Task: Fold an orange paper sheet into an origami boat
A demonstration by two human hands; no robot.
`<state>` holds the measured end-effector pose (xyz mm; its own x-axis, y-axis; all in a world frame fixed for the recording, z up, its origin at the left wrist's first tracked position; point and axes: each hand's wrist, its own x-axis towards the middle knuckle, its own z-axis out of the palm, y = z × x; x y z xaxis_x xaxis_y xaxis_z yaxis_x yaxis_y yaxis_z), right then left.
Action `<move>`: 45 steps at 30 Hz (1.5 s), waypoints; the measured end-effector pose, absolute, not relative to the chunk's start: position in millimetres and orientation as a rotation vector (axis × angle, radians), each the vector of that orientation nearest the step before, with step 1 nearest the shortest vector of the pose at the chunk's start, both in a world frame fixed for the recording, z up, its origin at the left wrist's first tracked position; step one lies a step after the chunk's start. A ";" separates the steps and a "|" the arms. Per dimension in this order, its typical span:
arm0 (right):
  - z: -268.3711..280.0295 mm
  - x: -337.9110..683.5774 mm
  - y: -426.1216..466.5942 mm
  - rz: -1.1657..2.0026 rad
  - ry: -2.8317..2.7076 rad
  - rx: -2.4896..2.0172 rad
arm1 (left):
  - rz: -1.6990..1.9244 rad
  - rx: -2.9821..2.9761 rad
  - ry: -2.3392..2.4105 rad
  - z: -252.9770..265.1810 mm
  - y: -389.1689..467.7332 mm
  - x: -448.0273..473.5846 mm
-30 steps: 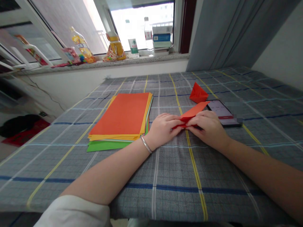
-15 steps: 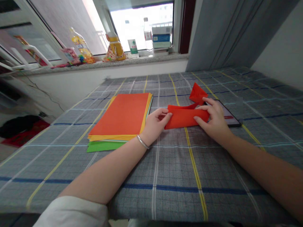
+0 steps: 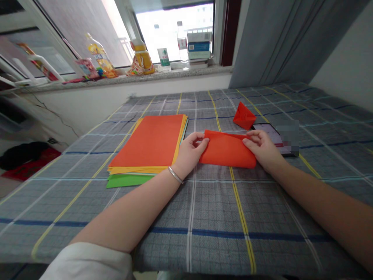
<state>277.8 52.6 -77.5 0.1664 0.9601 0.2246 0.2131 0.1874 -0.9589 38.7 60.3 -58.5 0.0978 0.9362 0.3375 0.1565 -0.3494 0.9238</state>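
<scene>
Here, a folded orange-red paper sheet is held up between 2 hands, just right of the middle of the plaid cloth. The left hand pinches its left end near the upper corner, thumb on the near face; a silver bangle circles that wrist. The right hand grips the right end the same way, its thumb near the upper corner. The sheet's upper edge shows 2 layers, slightly parted toward the right.

Just beyond the right hand lies a smartphone, partly hidden by it, with 1 red folded paper piece at its far left corner. To the left, beside the left hand, rests a stack of coloured paper, orange on top, yellow and green below. On the far windowsill stand bottles.
</scene>
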 end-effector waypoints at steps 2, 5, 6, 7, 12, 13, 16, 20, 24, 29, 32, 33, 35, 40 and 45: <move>-78.2 277.7 52.6 0.831 -1.301 -1.290 | 1.340 1.639 1.112 -59.3 60.6 38.5; -77.8 277.7 50.3 0.873 -1.310 -1.270 | 1.372 1.644 1.123 -59.7 61.3 38.7; -77.3 277.7 49.2 0.889 -1.319 -1.263 | 1.377 1.646 1.126 -59.5 61.4 38.9; -76.6 277.7 48.1 0.901 -1.332 -1.257 | 1.377 1.648 1.130 -59.2 61.4 39.2; -72.2 276.7 46.2 0.939 -1.390 -1.251 | 1.366 1.601 1.142 -57.8 60.8 40.6; -71.0 276.4 46.4 0.946 -1.395 -1.257 | 1.356 1.576 1.131 -57.7 60.7 40.6; -67.1 276.0 46.9 0.963 -1.381 -1.262 | 1.321 1.545 1.103 -57.7 60.2 40.1; -64.5 276.2 45.8 0.936 -1.373 -1.281 | 1.293 1.566 1.100 -57.1 58.8 39.6; -65.0 274.6 42.9 0.930 -1.375 -1.265 | 1.277 1.569 1.081 -55.6 56.2 40.8; -64.1 271.7 39.6 0.823 -1.457 -1.285 | 1.287 1.613 1.084 -55.2 53.9 42.4; -63.1 271.1 38.5 0.836 -1.456 -1.298 | 1.282 1.625 1.113 -55.3 54.0 42.9; -62.9 270.9 38.1 0.887 -1.430 -1.276 | 1.275 1.610 1.118 -55.3 54.2 43.1; -62.5 270.4 37.2 0.989 -1.362 -1.232 | 1.256 1.562 1.111 -55.1 54.2 43.4; -62.2 270.2 36.8 0.966 -1.341 -1.282 | 1.247 1.541 1.089 -55.8 54.8 43.0; -66.3 275.3 40.1 0.830 -1.442 -1.301 | 1.281 1.567 1.086 -58.4 56.8 40.7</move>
